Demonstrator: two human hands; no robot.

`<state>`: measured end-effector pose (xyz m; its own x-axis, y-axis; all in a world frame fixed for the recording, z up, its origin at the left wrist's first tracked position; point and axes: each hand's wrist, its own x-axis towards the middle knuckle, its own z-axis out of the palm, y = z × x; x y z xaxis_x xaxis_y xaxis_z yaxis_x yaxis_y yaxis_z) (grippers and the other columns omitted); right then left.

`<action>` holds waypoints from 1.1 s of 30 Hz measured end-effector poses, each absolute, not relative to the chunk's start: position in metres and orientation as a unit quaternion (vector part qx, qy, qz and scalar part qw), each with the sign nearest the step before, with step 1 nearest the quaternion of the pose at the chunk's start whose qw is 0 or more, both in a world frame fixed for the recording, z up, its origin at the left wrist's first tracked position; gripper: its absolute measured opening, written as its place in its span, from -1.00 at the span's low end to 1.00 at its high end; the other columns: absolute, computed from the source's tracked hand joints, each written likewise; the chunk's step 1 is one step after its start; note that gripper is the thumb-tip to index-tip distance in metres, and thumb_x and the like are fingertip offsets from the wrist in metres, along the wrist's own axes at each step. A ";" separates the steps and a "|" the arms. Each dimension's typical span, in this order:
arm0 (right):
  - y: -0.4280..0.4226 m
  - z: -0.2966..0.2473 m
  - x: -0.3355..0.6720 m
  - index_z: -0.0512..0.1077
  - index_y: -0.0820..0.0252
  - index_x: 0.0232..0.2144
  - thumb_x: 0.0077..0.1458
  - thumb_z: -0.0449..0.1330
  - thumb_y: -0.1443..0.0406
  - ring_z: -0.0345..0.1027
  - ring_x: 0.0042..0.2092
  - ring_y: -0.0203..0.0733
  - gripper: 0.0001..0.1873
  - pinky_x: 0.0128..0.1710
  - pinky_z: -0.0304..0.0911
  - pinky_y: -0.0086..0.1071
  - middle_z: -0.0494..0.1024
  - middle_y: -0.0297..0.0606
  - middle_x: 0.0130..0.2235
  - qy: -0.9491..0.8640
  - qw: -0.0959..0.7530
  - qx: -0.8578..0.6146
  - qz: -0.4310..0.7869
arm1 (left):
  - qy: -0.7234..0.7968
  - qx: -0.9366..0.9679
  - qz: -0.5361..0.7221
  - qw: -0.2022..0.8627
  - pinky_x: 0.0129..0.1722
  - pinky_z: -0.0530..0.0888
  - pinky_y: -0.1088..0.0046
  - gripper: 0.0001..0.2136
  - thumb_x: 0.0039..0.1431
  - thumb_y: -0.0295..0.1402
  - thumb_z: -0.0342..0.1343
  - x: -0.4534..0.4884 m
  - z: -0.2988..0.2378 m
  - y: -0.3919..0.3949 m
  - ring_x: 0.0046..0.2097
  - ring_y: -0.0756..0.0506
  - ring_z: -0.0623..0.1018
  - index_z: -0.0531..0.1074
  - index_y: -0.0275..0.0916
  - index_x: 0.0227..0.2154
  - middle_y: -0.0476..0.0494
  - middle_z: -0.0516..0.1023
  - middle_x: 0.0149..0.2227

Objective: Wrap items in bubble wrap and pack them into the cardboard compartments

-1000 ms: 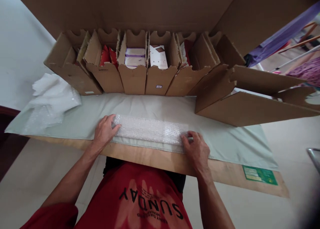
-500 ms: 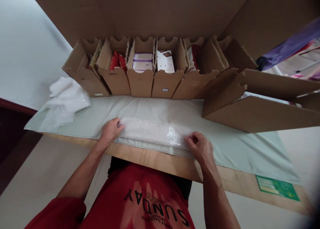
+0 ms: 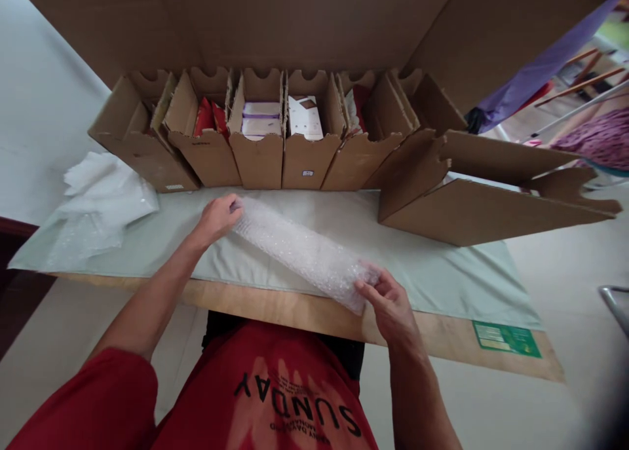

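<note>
A long folded strip of clear bubble wrap point(image 3: 299, 248) stretches slantwise over the cloth, its left end farther from me than its right. My left hand point(image 3: 219, 215) pinches the far left end between thumb and fingers. At the near right end, my right hand point(image 3: 390, 299) grips the strip with the thumb on top and the fingers behind it. Whether anything lies inside the folded wrap I cannot tell.
Several open cardboard holders point(image 3: 258, 158) line the back, some with red packets or white boxes. Another cardboard holder point(image 3: 491, 207) lies angled at the right. Crumpled bubble wrap point(image 3: 105, 191) is at the left. A pale green cloth point(image 3: 442, 286) covers the wooden table point(image 3: 275, 306).
The bubble wrap strip has turned from nearly level to a slant. My left hand has moved away from me with its end, and my right hand slightly nearer. The view has shifted right.
</note>
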<state>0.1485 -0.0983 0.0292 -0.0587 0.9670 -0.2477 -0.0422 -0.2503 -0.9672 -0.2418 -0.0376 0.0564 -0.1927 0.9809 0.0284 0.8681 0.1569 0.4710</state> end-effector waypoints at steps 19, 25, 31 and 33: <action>-0.143 0.036 0.116 0.48 0.19 -0.42 -0.11 0.47 -0.09 0.32 -0.43 -0.26 -0.50 -0.46 0.38 -0.41 0.45 -0.34 -0.45 -0.380 0.291 -0.530 0.700 | 0.577 0.796 0.169 0.070 0.31 0.26 -0.07 -0.66 0.32 -0.36 0.05 -0.171 -0.001 -0.086 0.33 -0.33 0.34 0.49 -0.23 0.12 -0.35 0.43 0.27; -0.152 0.033 0.111 0.50 0.17 -0.42 -0.07 0.45 -0.08 0.30 -0.47 -0.24 -0.54 -0.52 0.35 -0.40 0.46 -0.32 -0.47 -0.386 0.313 -0.519 0.696 | 0.481 0.837 0.242 0.098 0.35 0.21 -0.13 -0.56 0.22 -0.45 0.07 -0.162 0.024 -0.116 0.39 -0.35 0.27 0.44 -0.25 0.17 -0.38 0.41 0.29; -0.162 0.044 0.102 0.49 0.17 -0.43 -0.06 0.46 -0.03 0.25 -0.54 -0.29 -0.57 -0.58 0.31 -0.42 0.44 -0.34 -0.52 -0.343 0.339 -0.493 0.724 | 0.421 0.863 0.218 0.173 0.37 0.20 -0.12 -0.40 0.12 -0.47 0.14 -0.142 0.013 -0.160 0.37 -0.32 0.33 0.31 -0.24 0.27 -0.38 0.42 0.30; -0.159 0.050 0.096 0.48 0.18 -0.44 -0.08 0.48 -0.01 0.25 -0.56 -0.31 -0.57 -0.60 0.29 -0.43 0.44 -0.36 -0.52 -0.327 0.344 -0.481 0.737 | 0.451 0.837 0.253 0.178 0.33 0.28 -0.06 -0.53 0.24 -0.44 0.11 -0.137 0.004 -0.162 0.30 -0.27 0.44 0.37 -0.22 0.22 -0.34 0.52 0.21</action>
<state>0.0962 -0.1593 0.0504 -0.3009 0.8218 -0.4838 -0.1940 -0.5494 -0.8127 -0.1369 -0.1620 0.0045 0.4652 0.8455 0.2621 0.6652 -0.5293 0.5267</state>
